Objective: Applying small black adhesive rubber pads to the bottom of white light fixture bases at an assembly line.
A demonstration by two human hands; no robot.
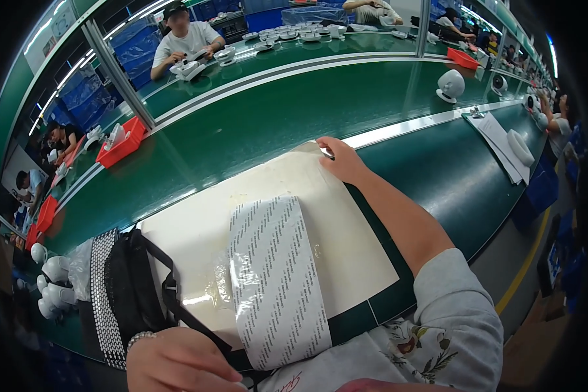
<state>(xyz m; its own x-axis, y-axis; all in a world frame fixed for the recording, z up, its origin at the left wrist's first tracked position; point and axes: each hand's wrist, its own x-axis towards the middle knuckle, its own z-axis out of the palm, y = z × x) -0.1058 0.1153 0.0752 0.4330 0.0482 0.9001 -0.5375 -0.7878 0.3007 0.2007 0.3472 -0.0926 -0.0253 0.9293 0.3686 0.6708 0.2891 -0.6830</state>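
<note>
A large off-white board or sheet [359, 251] lies on the green bench in front of me. My right hand [343, 162] reaches over it, thumb and fingers closed round its far right corner, which looks slightly raised. On the board rests a long silvery-white strip [277, 281] with rows of small repeated print, its near end hanging toward my lap. My left hand [179, 360], with a beaded bracelet at the wrist, is beside the strip's near end. Its fingers are curled and partly cut off by the lower edge, so what they hold is hidden.
A black bag [134, 281] with a strap lies left of the board, by several white camera-like units [55, 287]. A green conveyor [242, 117] runs beyond. Red trays [122, 142], a clipboard with papers [500, 140] and a white device [450, 86] stand around. A person [183, 46] works opposite.
</note>
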